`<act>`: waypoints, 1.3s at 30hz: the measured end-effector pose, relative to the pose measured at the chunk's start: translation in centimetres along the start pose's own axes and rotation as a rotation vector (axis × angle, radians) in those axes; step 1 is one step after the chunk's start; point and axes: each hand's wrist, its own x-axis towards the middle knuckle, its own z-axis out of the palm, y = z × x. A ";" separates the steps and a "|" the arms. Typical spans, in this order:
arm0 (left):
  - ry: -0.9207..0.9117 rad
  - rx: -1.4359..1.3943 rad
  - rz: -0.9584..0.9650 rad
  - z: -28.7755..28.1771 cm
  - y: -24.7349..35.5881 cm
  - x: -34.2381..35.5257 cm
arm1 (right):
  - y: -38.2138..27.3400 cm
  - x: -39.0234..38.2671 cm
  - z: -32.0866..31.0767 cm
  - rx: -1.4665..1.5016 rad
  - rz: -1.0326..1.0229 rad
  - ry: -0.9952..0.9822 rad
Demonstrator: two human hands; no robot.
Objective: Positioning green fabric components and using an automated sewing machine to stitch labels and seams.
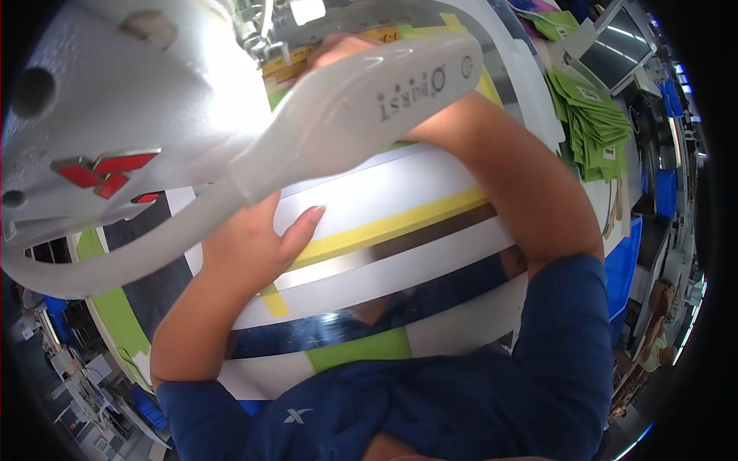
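Observation:
My left hand (250, 238) lies on the white work surface (361, 201) left of a yellow tape strip (384, 229). Its thumb is stretched out and apart, so the hand looks open; the lamp and machine hide its other fingers. My right arm reaches forward under the white gooseneck lamp (369, 104). Only the back of my right hand (340, 51) shows past the lamp head, close to the needle area of the sewing machine (192, 84). Its fingers are hidden. Beside it are a yellow printed strip (380, 35) and bits of green material (275, 96).
The light grey machine body fills the upper left, with the lamp's arm curving below it. Stacked green fabric pieces (588, 127) lie at the right, near a screen (619, 50). Blue bins (621, 269) stand beyond the right edge. Green material (115, 300) hangs at the left.

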 end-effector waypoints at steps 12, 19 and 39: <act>-0.035 -0.058 0.012 -0.1 -0.2 0.4 | -2.2 -0.5 1.8 0.166 -0.061 0.282; -0.051 -0.134 -0.040 -0.2 -0.2 1.1 | -0.4 0.9 2.8 -0.198 -0.055 0.330; -0.086 0.028 0.010 -0.1 -0.1 0.6 | 0.7 0.8 2.3 -0.174 -0.025 0.160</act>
